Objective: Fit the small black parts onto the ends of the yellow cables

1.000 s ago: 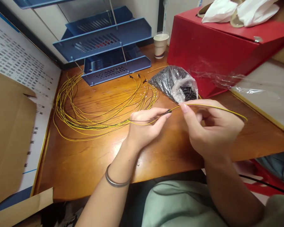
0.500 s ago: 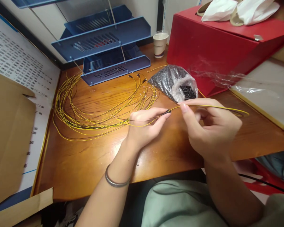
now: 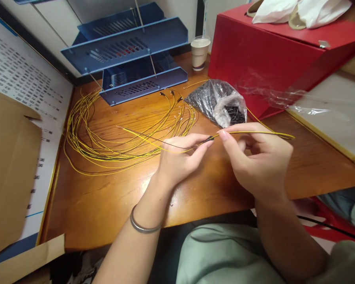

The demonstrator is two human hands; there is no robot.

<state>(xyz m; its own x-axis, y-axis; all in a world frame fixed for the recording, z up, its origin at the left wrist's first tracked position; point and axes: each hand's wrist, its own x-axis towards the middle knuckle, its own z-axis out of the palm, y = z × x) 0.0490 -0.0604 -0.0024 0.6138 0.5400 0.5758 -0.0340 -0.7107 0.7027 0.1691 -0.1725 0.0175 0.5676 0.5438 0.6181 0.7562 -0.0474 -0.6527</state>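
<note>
Over the desk's [image 3: 112, 205] front edge, my left hand [image 3: 177, 159] pinches a small black sleeve [image 3: 209, 139] while my right hand [image 3: 258, 157] pinches the yellow wire [image 3: 254, 132]. I judge I'm threading it; next calls for steady feeding.

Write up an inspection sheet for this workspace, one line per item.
Surface: wooden desk, glossy.
Job's things: yellow wire with a small black piece at the fingertips.
Clutter: bag of black parts, paper cup.
Grippers: left hand pinches the black piece; right hand pinches the wire.
Cables: yellow wire bundle looped on the desk.
Surroundings: blue trays, red box, cardboard.
</note>
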